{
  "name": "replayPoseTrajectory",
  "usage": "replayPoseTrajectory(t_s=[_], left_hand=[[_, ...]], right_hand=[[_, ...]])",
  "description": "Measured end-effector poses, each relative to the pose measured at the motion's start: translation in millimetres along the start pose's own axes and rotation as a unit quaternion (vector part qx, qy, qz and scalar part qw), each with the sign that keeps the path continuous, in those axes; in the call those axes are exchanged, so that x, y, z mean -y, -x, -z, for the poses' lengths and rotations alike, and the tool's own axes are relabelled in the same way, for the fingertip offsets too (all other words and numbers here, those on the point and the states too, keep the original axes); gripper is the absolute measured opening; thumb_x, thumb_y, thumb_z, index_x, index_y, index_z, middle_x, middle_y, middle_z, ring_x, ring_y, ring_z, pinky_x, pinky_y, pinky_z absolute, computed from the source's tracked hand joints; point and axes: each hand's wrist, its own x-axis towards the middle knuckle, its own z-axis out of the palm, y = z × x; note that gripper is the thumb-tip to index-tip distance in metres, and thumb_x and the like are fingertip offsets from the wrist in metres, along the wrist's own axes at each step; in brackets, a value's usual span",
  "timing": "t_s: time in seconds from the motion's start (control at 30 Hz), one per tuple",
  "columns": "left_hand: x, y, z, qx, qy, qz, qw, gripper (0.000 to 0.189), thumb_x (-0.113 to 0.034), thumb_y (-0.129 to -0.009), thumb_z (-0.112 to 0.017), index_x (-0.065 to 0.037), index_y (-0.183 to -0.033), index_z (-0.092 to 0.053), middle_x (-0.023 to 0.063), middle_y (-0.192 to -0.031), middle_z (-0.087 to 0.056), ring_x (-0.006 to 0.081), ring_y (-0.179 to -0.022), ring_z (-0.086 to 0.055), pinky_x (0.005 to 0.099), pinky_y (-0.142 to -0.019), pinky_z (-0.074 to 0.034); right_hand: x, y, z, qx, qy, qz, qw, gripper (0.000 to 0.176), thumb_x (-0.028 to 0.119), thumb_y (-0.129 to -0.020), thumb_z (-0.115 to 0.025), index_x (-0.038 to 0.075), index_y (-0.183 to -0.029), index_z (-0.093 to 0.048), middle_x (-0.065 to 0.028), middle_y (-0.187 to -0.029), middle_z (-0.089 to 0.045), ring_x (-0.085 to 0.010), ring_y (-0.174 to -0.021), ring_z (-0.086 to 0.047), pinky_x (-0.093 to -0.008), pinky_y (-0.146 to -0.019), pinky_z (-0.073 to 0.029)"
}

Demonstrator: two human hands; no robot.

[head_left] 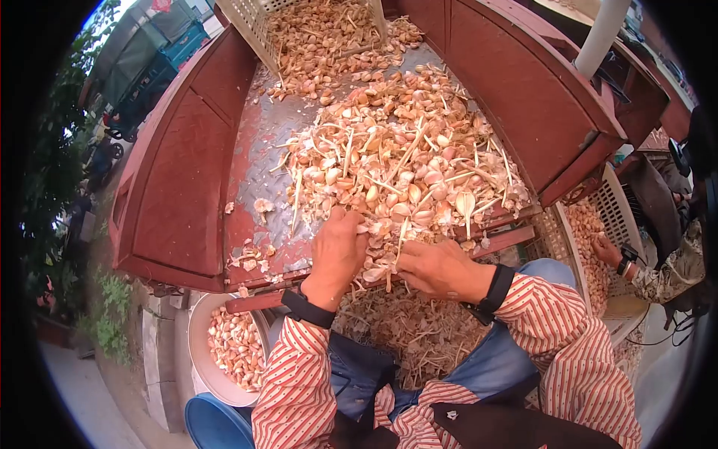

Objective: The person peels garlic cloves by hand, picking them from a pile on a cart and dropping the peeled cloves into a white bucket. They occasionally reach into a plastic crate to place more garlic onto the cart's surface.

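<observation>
papery garlic [404,193] on a scuffed, metal-looking bed [258,179]

two hands [339,251] [441,269] at heaped garlic [404,172], red cart bed [258,157]

The top edge crops the crate [248,31] near 12 o'clock; the bottom edge cuts the blue bucket [215,423] at 7. Fingertips of the left hand [336,251] and right hand [440,269] are partly hidden. The vehicle [179,49] between 10 and 11 is blurred.

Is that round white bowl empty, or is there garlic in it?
Not empty: the bowl holds many garlic cloves, with its pale inner wall showing around them.
</observation>
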Motion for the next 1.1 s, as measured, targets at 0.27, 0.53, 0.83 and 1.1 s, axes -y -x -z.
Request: replayPoseTrajectory(t_s=[0.27, 0.53, 0.83, 1.1], left_hand=[[19.4, 8.4, 22.1, -0.038, -0.001, 0.054, 0.998, 0.039, -0.007, -0.071, -0.06, -0.001, -0.108, -0.052, 0.0176, -0.084, -0.059, 0.0319, -0.068, -0.059, 0.0401, -0.06, -0.048], [7.3, 28.5, 45.5, -0.005, 0.672, 0.244, 0.7, 0.032, -0.001, -0.086, -0.048, 0.004, -0.118, -0.048, 0.0159, -0.096, -0.061, 0.0187, -0.086, -0.063, 0.0246, -0.073, -0.056], [-28.1, 51.9, 18.9, -0.022, 0.65, 0.246, 0.718, 0.028, -0.003, -0.087, -0.054, 0.003, -0.114, -0.053, 0.0083, -0.101, -0.059, 0.0145, -0.085, -0.061, 0.0232, -0.074, -0.052], [-54.4, 63.5, 15.9, -0.126, 0.175, -0.035, 0.976, 0.044, 0.007, -0.071, -0.065, -0.001, -0.113, -0.055, 0.0096, -0.088, -0.058, 0.0158, -0.077, -0.06, 0.0259, -0.068, -0.052]], right_hand=[[0.6, -19.2, -6.7, -0.117, -0.075, 0.008, 0.99, 0.02, 0.014, -0.08, -0.057, 0.007, -0.098, -0.055, -0.0113, -0.082, -0.054, -0.0315, -0.073, -0.058, -0.0403, -0.06, -0.047], [3.7, -46.8, -14.3, -0.166, -0.216, 0.032, 0.962, 0.026, 0.015, -0.082, -0.059, 0.004, -0.104, -0.055, -0.0142, -0.083, -0.058, -0.0289, -0.072, -0.059, -0.0353, -0.061, -0.046], [10.8, -29.2, -1.8, -0.164, -0.241, 0.039, 0.956, 0.018, 0.017, -0.08, -0.062, 0.003, -0.092, -0.059, -0.011, -0.074, -0.059, -0.0256, -0.067, -0.059, -0.0342, -0.059, -0.046], [11.3, -11.1, 7.8, -0.002, -0.492, -0.084, 0.867, 0.021, 0.012, -0.082, -0.06, -0.001, -0.099, -0.059, -0.0094, -0.078, -0.066, -0.0113, -0.064, -0.062, -0.025, -0.058, -0.048]])
